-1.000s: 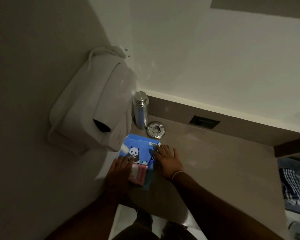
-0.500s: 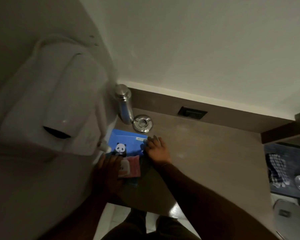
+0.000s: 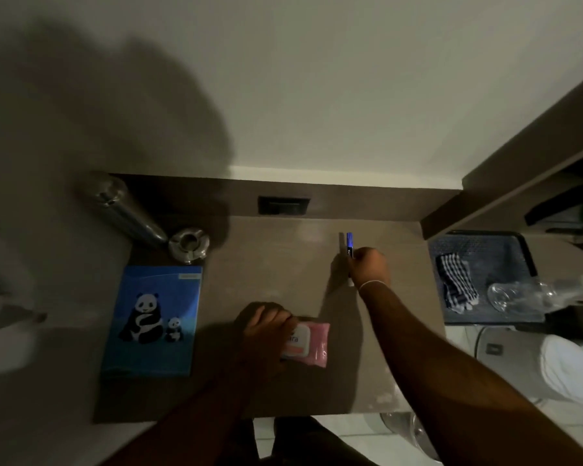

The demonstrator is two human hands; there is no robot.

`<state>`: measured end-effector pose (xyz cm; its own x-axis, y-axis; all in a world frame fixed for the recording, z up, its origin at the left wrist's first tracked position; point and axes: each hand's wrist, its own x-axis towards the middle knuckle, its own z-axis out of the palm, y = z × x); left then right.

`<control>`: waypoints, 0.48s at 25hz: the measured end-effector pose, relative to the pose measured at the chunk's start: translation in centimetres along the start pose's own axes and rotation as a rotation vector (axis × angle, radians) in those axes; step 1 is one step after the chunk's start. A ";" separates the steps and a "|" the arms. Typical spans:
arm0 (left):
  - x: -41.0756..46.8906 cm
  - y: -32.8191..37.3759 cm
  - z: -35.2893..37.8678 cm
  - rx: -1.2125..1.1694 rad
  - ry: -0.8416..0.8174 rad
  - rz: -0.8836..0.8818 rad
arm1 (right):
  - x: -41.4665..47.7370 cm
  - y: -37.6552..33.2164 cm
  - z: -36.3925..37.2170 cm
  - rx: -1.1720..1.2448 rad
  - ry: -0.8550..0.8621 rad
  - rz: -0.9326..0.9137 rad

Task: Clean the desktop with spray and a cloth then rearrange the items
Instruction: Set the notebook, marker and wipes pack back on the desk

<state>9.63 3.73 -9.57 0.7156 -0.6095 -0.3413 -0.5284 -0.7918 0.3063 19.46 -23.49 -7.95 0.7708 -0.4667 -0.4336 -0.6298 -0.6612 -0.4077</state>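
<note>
On the brown desktop (image 3: 266, 284) a blue panda folder (image 3: 155, 317) lies at the left. My left hand (image 3: 270, 326) grips a pink wipes pack (image 3: 308, 344) near the desk's front middle. My right hand (image 3: 371, 267) is curled round a blue pen (image 3: 349, 242) at the right back, its tip pointing away from me; a grey pen-like thing lies beside it. A steel bottle (image 3: 122, 210) and a steel ashtray (image 3: 189, 243) stand at the back left corner.
A dark socket plate (image 3: 283, 205) sits in the back upstand. Right of the desk a blue basket (image 3: 485, 243) holds a striped cloth (image 3: 455, 284); a clear bottle (image 3: 532, 294) lies on its edge. A white bin (image 3: 532, 368) stands below.
Both hands left the panda folder. My left hand carried the pink pack rightward to the front middle; my right hand took the blue pen to the right back. The view swung right.
</note>
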 end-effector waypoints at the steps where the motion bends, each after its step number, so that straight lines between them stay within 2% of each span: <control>1: 0.6 1.0 0.7 -0.001 -0.041 -0.014 | 0.6 0.8 -0.4 -0.009 -0.022 0.005; 4: 0.9 2.5 2.9 0.010 -0.157 -0.044 | 1.5 1.9 -0.6 -0.080 -0.072 -0.032; 8: 0.9 3.5 3.7 -0.007 -0.137 -0.095 | 1.9 2.5 -0.7 -0.127 -0.097 -0.086; 12: 0.5 4.1 3.9 -0.124 -0.152 -0.168 | 1.8 2.7 -0.8 -0.103 -0.078 -0.126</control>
<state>6.09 0.05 -11.92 0.7068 -0.4762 -0.5231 -0.3410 -0.8772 0.3380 19.21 -26.54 -9.18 0.8308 -0.3315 -0.4471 -0.5121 -0.7701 -0.3805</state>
